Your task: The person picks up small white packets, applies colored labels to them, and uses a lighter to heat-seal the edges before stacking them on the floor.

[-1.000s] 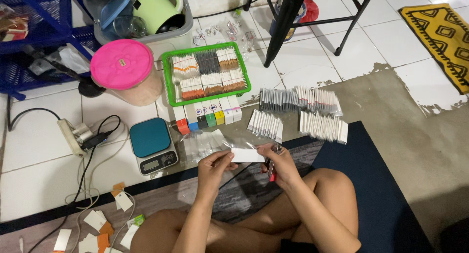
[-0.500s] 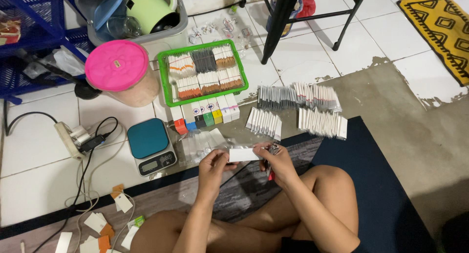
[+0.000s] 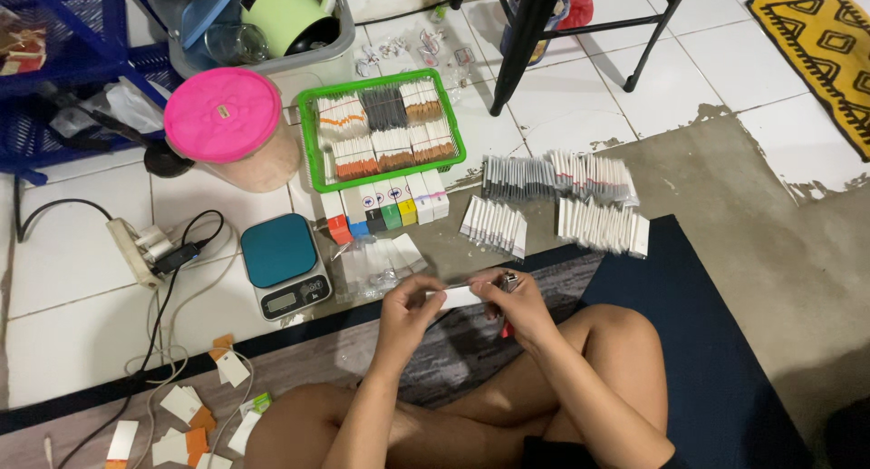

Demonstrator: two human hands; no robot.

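A person sits cross-legged on a dark mat (image 3: 698, 360) laid over the floor, both hands raised just above the knees. The left hand (image 3: 408, 308) and the right hand (image 3: 518, 308) share a small white packet (image 3: 460, 297) held level between them — each grip is pinched on one end of it, fingers pressed together around the edge. A red lighter (image 3: 507, 284) with a metal top is tucked in the right hand as well.

On the floor just beyond the hands lies a loose heap of clear plastic sleeves (image 3: 376, 262). To its left sits a small kitchen scale (image 3: 283, 265) with a teal plate, and past that a white power strip (image 3: 138, 250) with a black cable. A row of small coloured boxes (image 3: 385, 208) stands beyond the sleeves, in front of a green tray (image 3: 381, 134) packed with bundled packets. A jar with a pink lid (image 3: 225, 116) stands left of the tray. Rows of white packets (image 3: 566, 202) lie on the bare floor at the mat's far edge — well apart from the hands. Loose paper tags (image 3: 195, 415) are scattered near the left knee.
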